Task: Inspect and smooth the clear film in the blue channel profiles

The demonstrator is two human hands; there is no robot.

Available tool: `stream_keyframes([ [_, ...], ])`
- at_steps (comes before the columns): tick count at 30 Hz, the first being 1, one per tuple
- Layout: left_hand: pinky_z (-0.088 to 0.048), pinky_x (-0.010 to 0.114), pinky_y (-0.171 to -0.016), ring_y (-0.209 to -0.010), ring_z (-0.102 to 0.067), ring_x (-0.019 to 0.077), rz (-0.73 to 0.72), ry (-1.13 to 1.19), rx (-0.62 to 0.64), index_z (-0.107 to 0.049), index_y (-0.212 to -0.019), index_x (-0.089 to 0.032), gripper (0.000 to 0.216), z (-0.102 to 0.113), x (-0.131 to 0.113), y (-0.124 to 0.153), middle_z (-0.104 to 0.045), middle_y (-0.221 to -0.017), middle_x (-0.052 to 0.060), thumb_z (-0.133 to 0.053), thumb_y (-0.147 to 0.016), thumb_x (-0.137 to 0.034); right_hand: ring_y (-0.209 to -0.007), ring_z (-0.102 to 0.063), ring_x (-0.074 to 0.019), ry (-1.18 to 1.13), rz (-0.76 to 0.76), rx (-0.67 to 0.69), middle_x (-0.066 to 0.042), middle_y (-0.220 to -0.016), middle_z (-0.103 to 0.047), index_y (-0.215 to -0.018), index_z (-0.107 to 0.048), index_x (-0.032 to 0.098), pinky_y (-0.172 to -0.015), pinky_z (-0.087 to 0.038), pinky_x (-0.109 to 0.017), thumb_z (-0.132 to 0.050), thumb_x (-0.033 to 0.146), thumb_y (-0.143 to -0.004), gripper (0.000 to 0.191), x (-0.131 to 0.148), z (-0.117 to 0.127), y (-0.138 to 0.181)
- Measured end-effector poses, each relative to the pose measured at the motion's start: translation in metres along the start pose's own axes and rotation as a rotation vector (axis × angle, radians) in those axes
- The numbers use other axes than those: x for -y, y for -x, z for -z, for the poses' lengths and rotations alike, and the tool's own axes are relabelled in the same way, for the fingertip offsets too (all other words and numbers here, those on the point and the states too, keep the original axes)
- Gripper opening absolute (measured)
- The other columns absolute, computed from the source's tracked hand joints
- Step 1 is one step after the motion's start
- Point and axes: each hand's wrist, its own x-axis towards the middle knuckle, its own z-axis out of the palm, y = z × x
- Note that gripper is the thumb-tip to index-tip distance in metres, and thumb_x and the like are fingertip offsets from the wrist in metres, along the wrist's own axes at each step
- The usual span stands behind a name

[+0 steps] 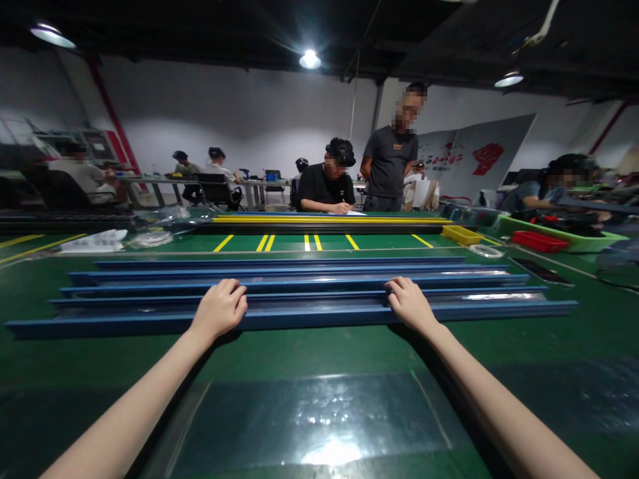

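Several long blue channel strips (314,319) lie side by side across the green table, with clear film showing in their grooves. My left hand (221,309) curls its fingers over the nearest strips, left of their middle. On the right side, my right hand (408,305) grips the same strips with fingers bent over the edges. Both palms face down, and the undersides of the fingers are hidden. Closer to me, a clear plastic sheet (314,412) lies flat between my forearms.
Yellow and black strips (329,223) lie across the table's far side. At the right are a yellow tray (462,235), a red tray (539,241), a green bin (594,241) and a dark phone-like slab (542,271). One person writes opposite; another stands behind.
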Motion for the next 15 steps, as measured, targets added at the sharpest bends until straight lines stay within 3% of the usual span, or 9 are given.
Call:
stream_keyframes([
  [6,-0.040,0.032,-0.066,-0.084,-0.052,0.0220,0.012,-0.008,-0.027,-0.060,-0.085,-0.018,0.035,-0.011,0.008,-0.003,-0.057,-0.089,0.009,-0.026,-0.082,-0.027,-0.088,-0.043,-0.0198,-0.032,-0.017,0.016,-0.009,-0.095,-0.053,-0.092,-0.052,0.015,-0.079,-0.033,-0.030,-0.031,0.017,-0.076,0.026,0.000,-0.005,-0.009],
  [15,-0.040,0.034,-0.068,-0.084,-0.051,0.0232,0.002,0.051,-0.023,-0.060,-0.087,-0.016,0.037,-0.020,0.016,-0.011,-0.058,-0.089,0.010,-0.026,-0.081,-0.029,-0.103,-0.039,-0.0206,-0.029,0.020,0.014,-0.012,-0.110,-0.049,-0.109,-0.049,0.011,-0.090,-0.029,-0.031,-0.028,0.022,-0.083,0.035,-0.001,-0.014,-0.022],
])
